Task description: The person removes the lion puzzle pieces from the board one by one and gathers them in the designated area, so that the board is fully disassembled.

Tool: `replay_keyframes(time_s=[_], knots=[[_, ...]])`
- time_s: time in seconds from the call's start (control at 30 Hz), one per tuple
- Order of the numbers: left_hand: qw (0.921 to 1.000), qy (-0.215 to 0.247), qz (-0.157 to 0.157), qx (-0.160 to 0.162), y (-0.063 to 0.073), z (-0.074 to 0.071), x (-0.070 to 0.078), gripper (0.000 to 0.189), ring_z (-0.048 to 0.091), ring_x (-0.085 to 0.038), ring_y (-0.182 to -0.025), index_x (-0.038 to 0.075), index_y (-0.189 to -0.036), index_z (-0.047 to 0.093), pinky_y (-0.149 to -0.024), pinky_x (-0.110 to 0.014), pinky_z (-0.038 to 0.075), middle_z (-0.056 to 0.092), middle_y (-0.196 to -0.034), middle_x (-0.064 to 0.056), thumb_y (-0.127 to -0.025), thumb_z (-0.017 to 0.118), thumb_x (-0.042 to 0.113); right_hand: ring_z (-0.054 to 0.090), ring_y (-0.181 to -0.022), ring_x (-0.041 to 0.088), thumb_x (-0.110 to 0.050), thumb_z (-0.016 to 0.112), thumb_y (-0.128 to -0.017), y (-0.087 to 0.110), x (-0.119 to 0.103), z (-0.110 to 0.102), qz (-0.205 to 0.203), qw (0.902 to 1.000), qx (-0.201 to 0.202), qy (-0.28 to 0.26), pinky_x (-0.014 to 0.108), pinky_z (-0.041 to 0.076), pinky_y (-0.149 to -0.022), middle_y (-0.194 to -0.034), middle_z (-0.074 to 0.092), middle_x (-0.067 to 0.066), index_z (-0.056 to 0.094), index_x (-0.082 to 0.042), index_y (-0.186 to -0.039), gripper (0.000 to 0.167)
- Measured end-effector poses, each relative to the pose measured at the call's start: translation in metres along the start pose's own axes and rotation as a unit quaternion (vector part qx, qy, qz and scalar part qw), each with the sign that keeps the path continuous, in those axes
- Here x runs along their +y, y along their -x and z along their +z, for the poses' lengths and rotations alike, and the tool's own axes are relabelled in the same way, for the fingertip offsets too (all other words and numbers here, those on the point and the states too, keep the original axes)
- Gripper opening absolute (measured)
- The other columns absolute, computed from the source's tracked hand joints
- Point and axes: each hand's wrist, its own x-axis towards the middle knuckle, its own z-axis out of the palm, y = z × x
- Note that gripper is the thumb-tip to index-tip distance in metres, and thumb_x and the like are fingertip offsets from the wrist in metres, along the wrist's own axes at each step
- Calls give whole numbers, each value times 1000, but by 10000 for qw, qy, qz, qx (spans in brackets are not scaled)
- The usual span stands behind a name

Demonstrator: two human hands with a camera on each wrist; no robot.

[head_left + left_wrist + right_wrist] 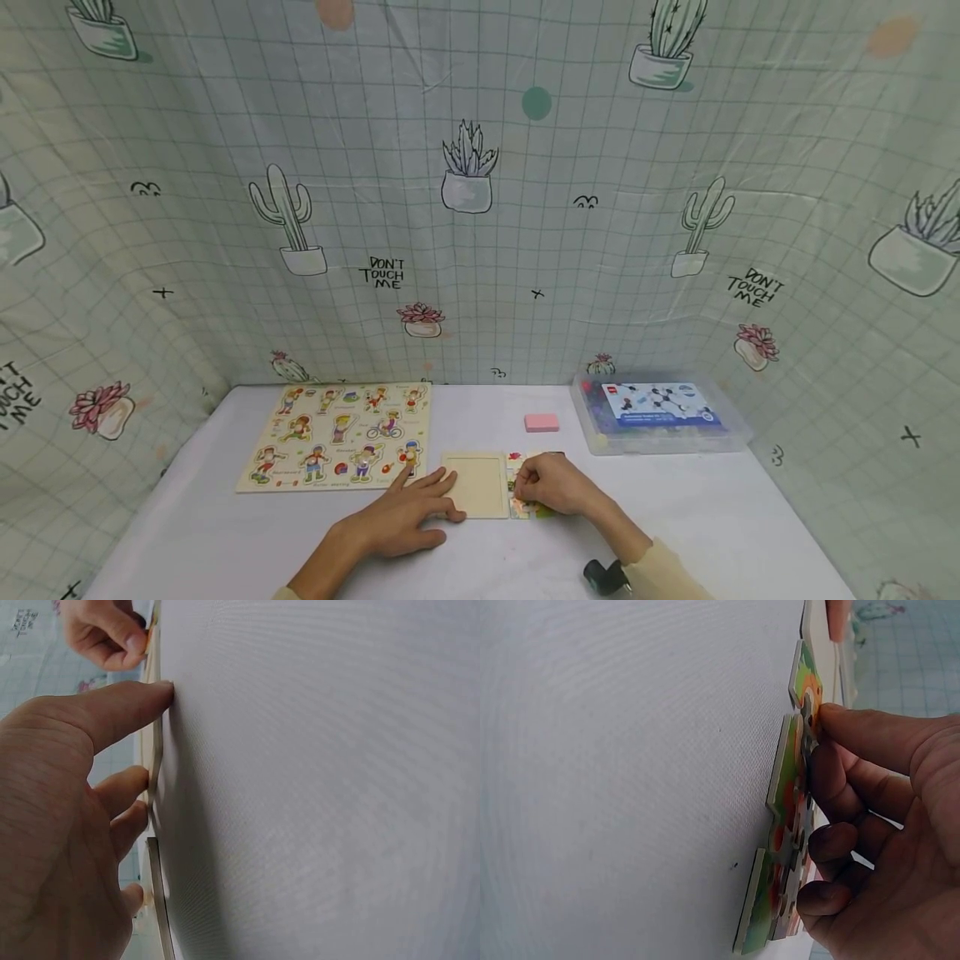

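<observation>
A square, pale wooden puzzle frame (482,487) lies flat in front of the person. The left hand (405,515) rests at its left side with fingers spread; the thumb and some fingertips touch its edge in the left wrist view. Colourful jigsaw pieces (781,776) lie to the right of the frame, some with gaps between them. Above them, the right hand (553,485) has its fingers curled. Its thumb and index finger pinch an orange and green jigsaw piece (807,681), close to the frame; the fingers partly hide the other pieces.
A peg puzzle board (337,435) with sports figures lies at the back left. A pink block (542,422) sits behind the pieces. At the back right stands a clear plastic box (660,417) with a blue label. A black object (603,577) is near the right sleeve.
</observation>
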Motion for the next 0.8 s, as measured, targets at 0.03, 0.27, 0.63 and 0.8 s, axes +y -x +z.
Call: replay_keyframes(time_s=[0.03, 0.27, 0.63, 0.8], knots=[[10000, 2, -2, -2, 0, 0, 0, 30, 27, -31, -151, 35, -124, 69, -116, -70, 10, 37, -160, -10, -95, 66, 31, 50, -57, 2, -11, 71, -89, 0, 0, 0, -2, 10000, 2, 10, 19, 40, -50, -67, 61, -11, 71, -14, -79, 10], [10000, -19, 14, 3, 0, 0, 1, 30, 27, -31, -151, 35, -124, 69, -116, -70, 10, 37, -160, -10, -95, 66, 30, 50, -58, 3, -10, 72, -89, 0, 0, -1, -25, 9999, 24, 105, 20, 40, -51, -68, 61, -10, 71, -14, -78, 11], [9995, -63, 194, 257, -1, 3, -1, 28, 32, -31, -149, 35, -123, 68, -116, -69, 15, 41, -158, -7, -96, 64, 28, 52, -62, 4, -14, 72, -89, -1, 1, -3, -6, 9998, 64, 166, 21, 43, -56, -71, 60, -10, 68, -14, -82, 8], [9987, -235, 182, 406, -1, 5, 0, 28, 35, -31, -148, 33, -123, 68, -115, -68, 19, 45, -156, -7, -96, 63, 27, 53, -64, 6, -14, 68, -90, -2, 1, -4, 31, 9999, 69, 151, 23, 44, -57, -73, 60, -9, 68, -15, -84, 5]])
